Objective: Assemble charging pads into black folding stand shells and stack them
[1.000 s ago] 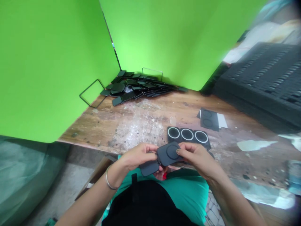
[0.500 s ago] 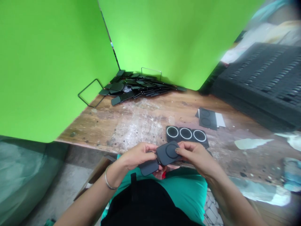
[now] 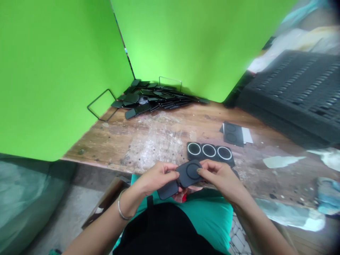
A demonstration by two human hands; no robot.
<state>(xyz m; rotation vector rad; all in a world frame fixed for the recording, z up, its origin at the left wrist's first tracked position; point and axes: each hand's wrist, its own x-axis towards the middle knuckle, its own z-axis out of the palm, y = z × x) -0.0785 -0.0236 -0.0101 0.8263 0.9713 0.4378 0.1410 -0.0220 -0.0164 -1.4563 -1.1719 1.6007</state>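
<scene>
A dark grey folding pad [image 3: 189, 174] with a thin black ring on its upper panel is held between both hands over the table's front edge. My left hand [image 3: 158, 177] grips it near the hinge, thumb on top, other fingers partly hidden beneath. My right hand [image 3: 218, 174] pinches the ringed panel at its right side, with the thumb on the ring. Just beyond, three black pads with white rings [image 3: 209, 151] stand in a row on the wooden table. Farther right lies a dark sheet with two circles [image 3: 233, 134] over a white piece.
A heap of black flat parts [image 3: 156, 97] lies at the back corner against green panels [image 3: 186, 42]. A wire frame [image 3: 102, 105] leans at its left. Black foam trays [image 3: 294, 95] are at the right on the stained table [image 3: 148, 136].
My left thumb has shifted slightly right, onto the edge of the ringed panel. Both hands still hold the pad, and the whole view has moved very slightly.
</scene>
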